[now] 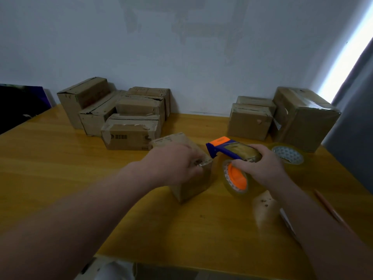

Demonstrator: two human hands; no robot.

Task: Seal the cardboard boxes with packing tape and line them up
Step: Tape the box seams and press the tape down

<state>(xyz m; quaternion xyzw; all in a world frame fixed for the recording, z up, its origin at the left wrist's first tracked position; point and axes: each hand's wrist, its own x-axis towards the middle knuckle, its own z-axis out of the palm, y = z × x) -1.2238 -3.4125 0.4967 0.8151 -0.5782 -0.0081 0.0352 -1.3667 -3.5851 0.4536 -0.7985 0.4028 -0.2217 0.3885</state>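
A small cardboard box (193, 184) stands on the yellow wooden table (60, 168) in the middle. My left hand (173, 164) lies over its top, fingers curled down on the right edge where shiny tape shows. My right hand (260, 166) grips a tape dispenser (228, 150) with a blue body and an orange tip, just right of the box. Its clear tape roll on an orange hub (237, 177) hangs below my fingers, near the tabletop.
Several cardboard boxes (125, 112) are heaped at the back left against the wall, and three more (282, 118) stand at the back right. A spare tape roll (287, 154) lies behind my right hand. A pencil (331, 211) and a scrap (264, 205) lie front right.
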